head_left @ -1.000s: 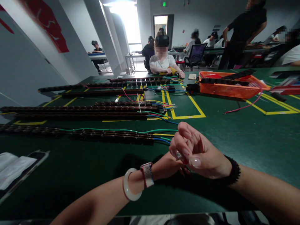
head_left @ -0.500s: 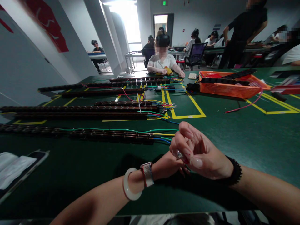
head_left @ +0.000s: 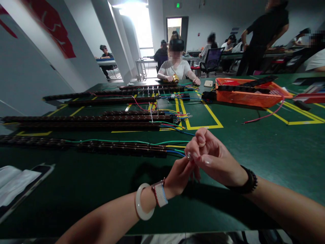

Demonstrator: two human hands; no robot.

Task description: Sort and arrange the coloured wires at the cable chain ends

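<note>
A green table (head_left: 266,149) spreads across the scene, with yellow tape lines on its far half. Long dark strips lie across its left side; the nearest strip (head_left: 122,146) ends left of the person's 2 hands, its coloured leads pointing right toward them. To the far right sits an orange basket (head_left: 243,96), well apart from the hands.

The right hand (head_left: 218,162) crosses in front of the left hand (head_left: 178,174), touching it. The right fingers curl inward with the thumb close to them, and the left fingers bend behind; their meeting point is covered, so it cannot be told whether either set pinches anything. That overlap could itself cause a slip, since the fingertips block each other.

A white bangle (head_left: 144,202) hangs loose on the left wrist and might snag a lead. The green wire (head_left: 172,141), yellow wire (head_left: 175,146) and blue wire (head_left: 175,153) run close together; a careless tug could cross them or strain their joints.
</note>
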